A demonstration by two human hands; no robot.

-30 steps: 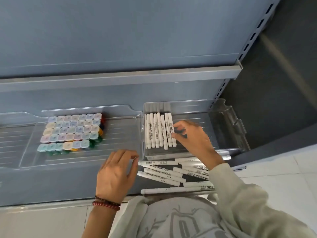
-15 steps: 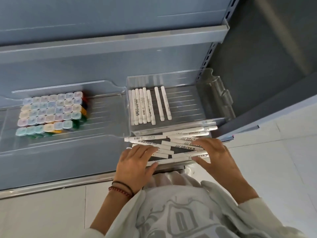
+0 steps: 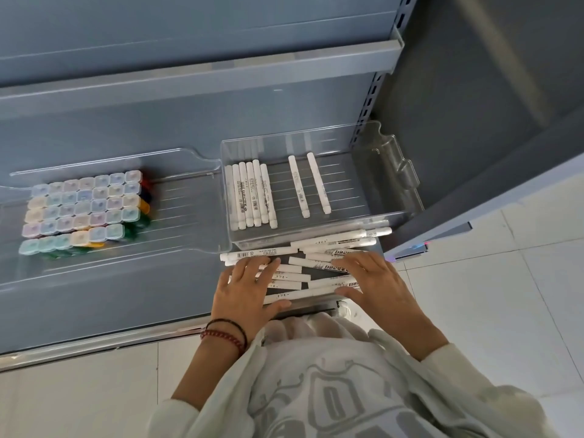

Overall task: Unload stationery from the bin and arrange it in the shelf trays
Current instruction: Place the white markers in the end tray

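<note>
A clear tray (image 3: 392, 191) on the grey shelf holds several white pens (image 3: 251, 194) packed side by side at its left, plus two separate pens (image 3: 308, 186) lying further right. In front of the tray a loose pile of white pens (image 3: 319, 263) lies crosswise on the shelf's front part. My left hand (image 3: 249, 289) lies flat on the left end of the pile, fingers spread. My right hand (image 3: 376, 279) presses on the pile's right end, fingers straight and thumb against the nearest pen.
A wider clear tray (image 3: 177, 241) to the left holds rows of small pastel-capped pieces (image 3: 85, 207). A grey upper shelf edge (image 3: 221, 67) overhangs at the back. White floor tiles (image 3: 521, 295) lie to the right and below.
My right hand left the pens in the tray and came down onto the loose pile. My left hand slid right onto the pile. The view shifted, so the trays sit higher and left.
</note>
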